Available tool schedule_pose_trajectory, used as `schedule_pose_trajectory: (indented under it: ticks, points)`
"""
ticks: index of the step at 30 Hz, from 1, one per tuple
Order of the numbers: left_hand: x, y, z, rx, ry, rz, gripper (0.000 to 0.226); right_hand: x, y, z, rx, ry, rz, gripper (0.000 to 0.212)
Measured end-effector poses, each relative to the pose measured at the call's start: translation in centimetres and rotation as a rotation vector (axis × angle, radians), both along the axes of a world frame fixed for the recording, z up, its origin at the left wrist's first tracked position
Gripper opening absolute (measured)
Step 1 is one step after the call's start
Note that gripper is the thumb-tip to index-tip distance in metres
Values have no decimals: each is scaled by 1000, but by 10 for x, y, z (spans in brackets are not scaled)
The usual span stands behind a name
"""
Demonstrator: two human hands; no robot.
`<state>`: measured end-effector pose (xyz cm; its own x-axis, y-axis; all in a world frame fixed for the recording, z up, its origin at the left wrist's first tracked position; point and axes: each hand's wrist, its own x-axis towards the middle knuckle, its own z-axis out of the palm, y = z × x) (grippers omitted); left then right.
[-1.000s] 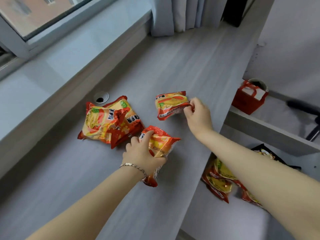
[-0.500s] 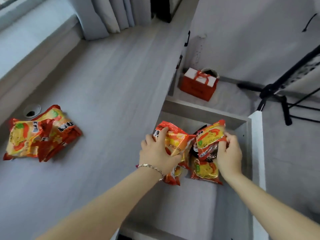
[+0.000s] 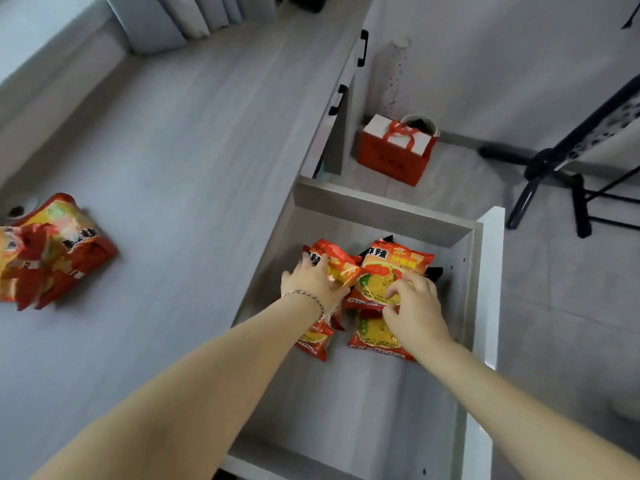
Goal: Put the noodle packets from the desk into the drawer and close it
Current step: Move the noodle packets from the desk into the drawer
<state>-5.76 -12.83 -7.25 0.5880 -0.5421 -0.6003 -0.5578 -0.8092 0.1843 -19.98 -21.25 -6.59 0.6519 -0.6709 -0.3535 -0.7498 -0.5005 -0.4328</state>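
Several noodle packets already lie in the open drawer [image 3: 483, 258], gathered toward its far end, so the loading is well under way but not finished. A small heap of red-and-yellow noodle packets [image 3: 52, 251] sits on the desk [image 3: 194, 168] far to the left, partly cut by the frame edge and blurred, so their exact count cannot be told. The drawer stands pulled fully out; closing it is not yet done.

Inside the drawer, the left hand [image 3: 313, 280], with a thin bracelet at the wrist, is curled around the left packet [image 3: 337, 261], fingers wrapped over its top edge; this one looks gripped, not released. It overlaps another packet beneath it, whose lower end shows below the wrist. The right hand [image 3: 414, 308] rests on the right packet [image 3: 394, 271], fingertips bent and pressing or pinching its lower edge; whether it grips or merely presses cannot be told for certain. Under that hand a further packet [image 3: 375, 336] lies flat on the drawer floor. A dark wrapper peeks out behind the stack.

My judgement: this pair is being set down, after which the desk heap, well apart from both hands, needs fetching before the drawer is pushed shut.
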Motion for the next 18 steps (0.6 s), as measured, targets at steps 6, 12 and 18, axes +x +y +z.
schedule_pose_trajectory:
  ticks: [6, 12, 18]
  points:
    - [31, 55, 60, -372, -222, 78, 39, 58, 27, 37, 100, -103, 204, 17]
    - [108, 171, 91, -504, -558, 355, 47, 147, 106, 82, 220, -210, 422, 23]
    - [190, 270, 93, -439, -553, 772, 83, 253, 206, 83, 291, -232, 497, 46]
